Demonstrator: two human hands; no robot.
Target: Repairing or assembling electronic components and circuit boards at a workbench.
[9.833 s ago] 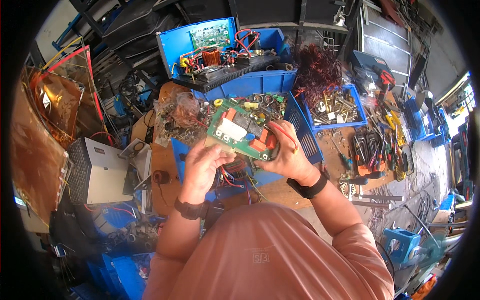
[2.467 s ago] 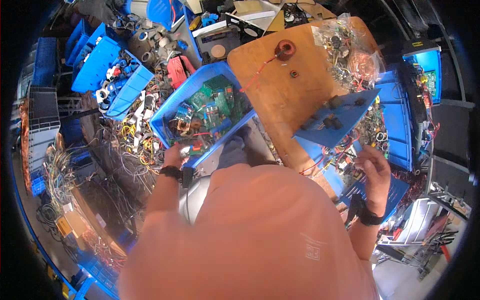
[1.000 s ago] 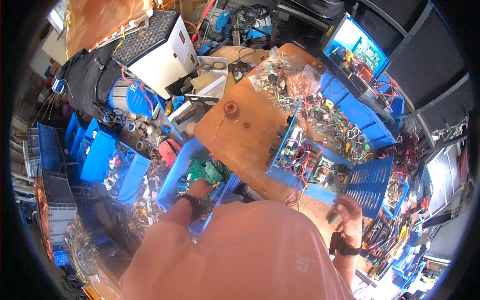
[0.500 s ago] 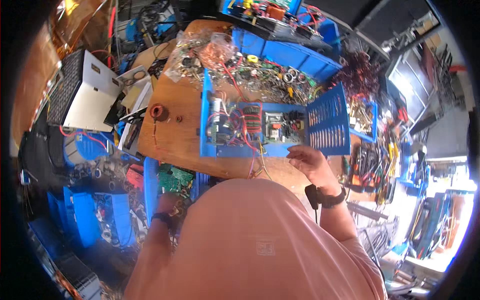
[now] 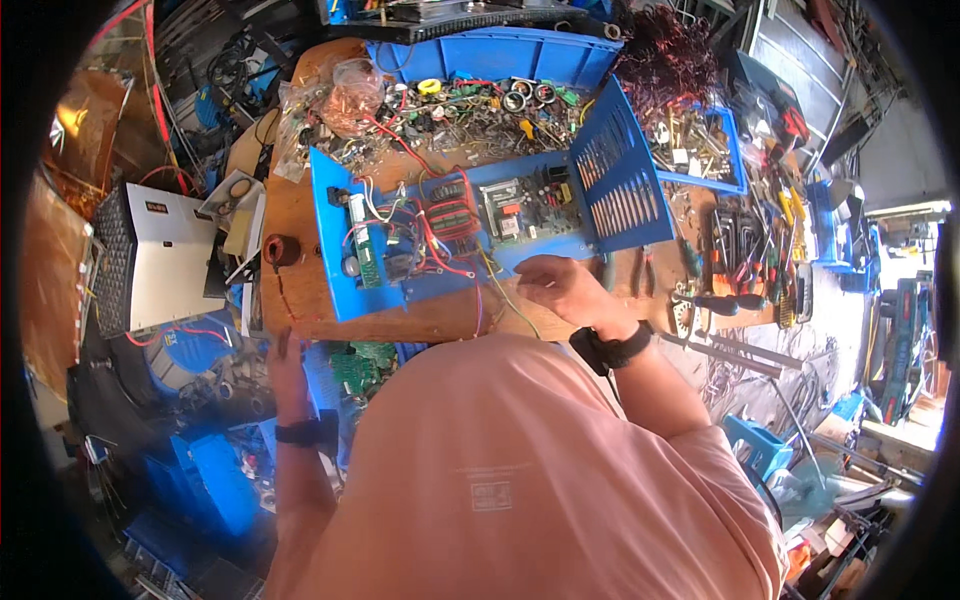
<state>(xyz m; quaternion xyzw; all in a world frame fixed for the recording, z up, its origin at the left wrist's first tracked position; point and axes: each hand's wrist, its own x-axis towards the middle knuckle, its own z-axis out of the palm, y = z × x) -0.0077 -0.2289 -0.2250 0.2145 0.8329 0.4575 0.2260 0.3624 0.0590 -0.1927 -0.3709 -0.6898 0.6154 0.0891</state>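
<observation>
The left hand (image 5: 285,365) hangs off the desk (image 5: 300,300) edge, fingers loosely spread, holding nothing. The right hand (image 5: 555,290) rests just below the open blue case (image 5: 335,290), its fingers curled on yellow wires (image 5: 505,300).

Two hands are seen: the left hand (image 5: 283,352) at the near left table edge, the right hand (image 5: 556,290) beside one opened blue chassis (image 5: 335,240). One white metal case (image 5: 165,262) is counted left, one parts tray (image 5: 733,160) far right.
</observation>
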